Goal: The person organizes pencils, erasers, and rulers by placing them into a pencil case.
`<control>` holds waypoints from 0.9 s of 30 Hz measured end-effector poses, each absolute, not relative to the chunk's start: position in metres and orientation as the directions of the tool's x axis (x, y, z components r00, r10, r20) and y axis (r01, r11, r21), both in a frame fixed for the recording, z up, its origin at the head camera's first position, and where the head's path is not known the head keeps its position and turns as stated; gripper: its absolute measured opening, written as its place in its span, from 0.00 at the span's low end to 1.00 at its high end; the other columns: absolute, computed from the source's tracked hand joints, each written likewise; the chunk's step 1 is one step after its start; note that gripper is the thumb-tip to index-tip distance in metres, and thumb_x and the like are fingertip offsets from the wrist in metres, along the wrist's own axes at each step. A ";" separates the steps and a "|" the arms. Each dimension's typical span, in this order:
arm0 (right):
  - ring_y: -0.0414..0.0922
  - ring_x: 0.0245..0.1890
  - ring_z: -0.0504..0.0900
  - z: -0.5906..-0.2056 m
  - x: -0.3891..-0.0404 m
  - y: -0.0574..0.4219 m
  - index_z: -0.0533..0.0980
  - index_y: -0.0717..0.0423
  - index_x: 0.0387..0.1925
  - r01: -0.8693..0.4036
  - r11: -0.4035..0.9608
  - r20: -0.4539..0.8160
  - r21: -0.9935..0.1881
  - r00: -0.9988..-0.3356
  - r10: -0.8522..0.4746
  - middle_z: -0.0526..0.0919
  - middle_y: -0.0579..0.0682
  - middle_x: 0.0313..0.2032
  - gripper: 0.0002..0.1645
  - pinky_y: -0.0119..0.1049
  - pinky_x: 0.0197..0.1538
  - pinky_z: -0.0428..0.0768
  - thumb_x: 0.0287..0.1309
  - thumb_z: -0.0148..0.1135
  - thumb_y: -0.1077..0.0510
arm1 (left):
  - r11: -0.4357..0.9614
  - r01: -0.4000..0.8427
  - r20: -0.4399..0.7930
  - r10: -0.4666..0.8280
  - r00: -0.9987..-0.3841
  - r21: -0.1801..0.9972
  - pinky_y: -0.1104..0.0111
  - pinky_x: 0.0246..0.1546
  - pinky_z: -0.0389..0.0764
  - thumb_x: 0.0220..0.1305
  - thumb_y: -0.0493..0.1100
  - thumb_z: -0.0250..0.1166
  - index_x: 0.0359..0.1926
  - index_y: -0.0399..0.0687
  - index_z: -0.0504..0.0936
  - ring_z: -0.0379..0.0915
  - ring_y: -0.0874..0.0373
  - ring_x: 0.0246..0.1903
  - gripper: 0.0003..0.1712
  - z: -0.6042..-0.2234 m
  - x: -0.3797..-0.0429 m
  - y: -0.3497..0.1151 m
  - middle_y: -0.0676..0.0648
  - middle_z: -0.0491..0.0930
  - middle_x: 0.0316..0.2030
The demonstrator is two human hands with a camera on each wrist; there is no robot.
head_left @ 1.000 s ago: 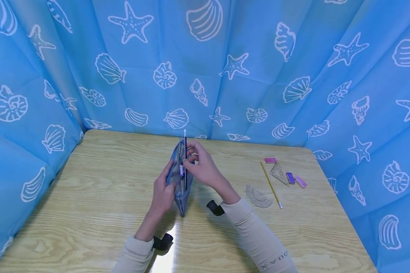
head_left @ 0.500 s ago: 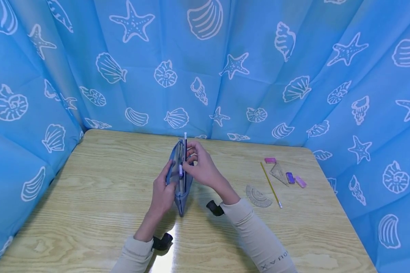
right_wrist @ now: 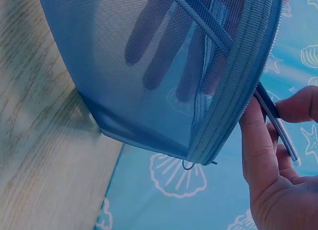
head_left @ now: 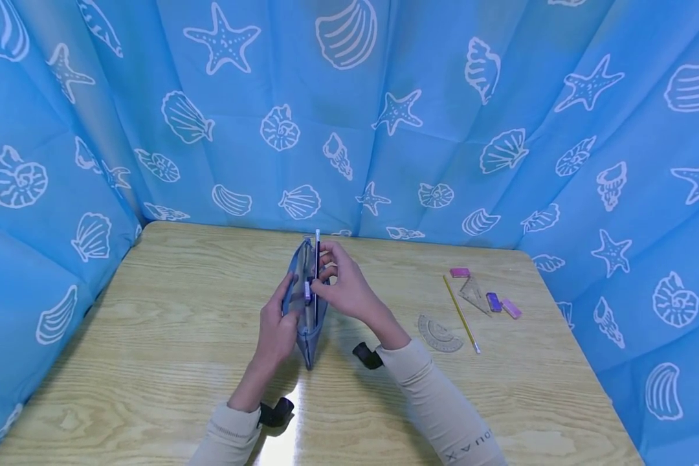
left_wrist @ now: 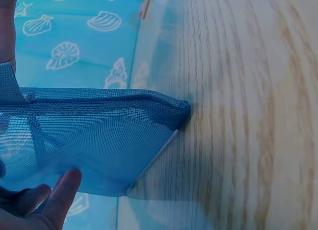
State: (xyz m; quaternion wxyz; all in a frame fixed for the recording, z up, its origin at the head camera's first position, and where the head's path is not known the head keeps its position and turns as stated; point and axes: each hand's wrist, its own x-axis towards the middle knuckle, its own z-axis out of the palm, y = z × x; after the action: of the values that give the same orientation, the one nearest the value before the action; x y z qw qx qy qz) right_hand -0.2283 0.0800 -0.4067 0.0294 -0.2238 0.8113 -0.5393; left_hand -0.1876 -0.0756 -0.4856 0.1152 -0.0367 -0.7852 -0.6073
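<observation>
A blue mesh zip pouch [head_left: 306,336] stands on its edge in the middle of the table with its zip side open upward. My left hand [head_left: 278,330] grips its left side; through the mesh in the right wrist view, several of that hand's fingers show. My right hand [head_left: 349,288] pinches a dark pencil [right_wrist: 278,128] between thumb and fingers at the pouch's mouth. Part of the pencil is inside the pouch, and its white-tipped end sticks out at the far end. A small purple-and-white eraser [head_left: 307,291] shows in the pouch opening, beside the pencil.
On the right of the wooden table [head_left: 169,336] lie a yellow pencil [head_left: 461,314], a clear protractor [head_left: 439,333], a set square [head_left: 474,296], a red eraser [head_left: 459,272], a purple eraser [head_left: 493,301] and a pink eraser [head_left: 510,309]. A blue shell-print curtain [head_left: 326,97] surrounds the table.
The dark pencil has slid a little toward me, deeper into the pouch, so less of its end stands out. Both hands stay nearly where they were.
</observation>
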 end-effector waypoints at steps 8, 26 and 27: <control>0.49 0.37 0.82 -0.407 -0.231 0.080 0.63 0.65 0.64 -0.359 0.332 0.203 -0.872 -0.883 -0.422 0.77 0.62 0.47 0.34 0.41 0.41 0.82 0.56 0.63 0.72 | 0.251 0.214 0.240 -0.076 -0.968 0.944 0.43 0.64 0.70 0.54 0.28 0.52 0.76 0.38 0.62 0.71 0.38 0.64 0.44 -0.487 -0.188 -0.074 0.36 0.67 0.72; 0.52 0.43 0.84 -0.408 -0.232 0.075 0.64 0.66 0.65 -0.268 0.367 0.102 -0.891 -0.905 -0.414 0.76 0.60 0.49 0.29 0.38 0.40 0.85 0.64 0.57 0.69 | 0.247 0.194 0.219 -0.077 -0.973 0.949 0.45 0.66 0.68 0.52 0.29 0.52 0.76 0.39 0.62 0.67 0.40 0.68 0.45 -0.485 -0.187 -0.075 0.39 0.69 0.72; 0.52 0.43 0.84 -0.408 -0.233 0.074 0.64 0.65 0.65 -0.265 0.375 0.101 -0.888 -0.909 -0.404 0.76 0.60 0.49 0.28 0.38 0.39 0.85 0.64 0.57 0.69 | 0.245 0.193 0.218 -0.076 -0.973 0.950 0.45 0.66 0.68 0.52 0.29 0.52 0.76 0.39 0.62 0.67 0.40 0.68 0.45 -0.485 -0.186 -0.075 0.39 0.69 0.72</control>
State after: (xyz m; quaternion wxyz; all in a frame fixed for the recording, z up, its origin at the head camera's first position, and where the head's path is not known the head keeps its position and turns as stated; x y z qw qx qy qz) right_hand -0.2334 0.0740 -0.4084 0.0667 -0.2023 0.8264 -0.5212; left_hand -0.1864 -0.0749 -0.4851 0.1098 -0.0375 -0.7814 -0.6131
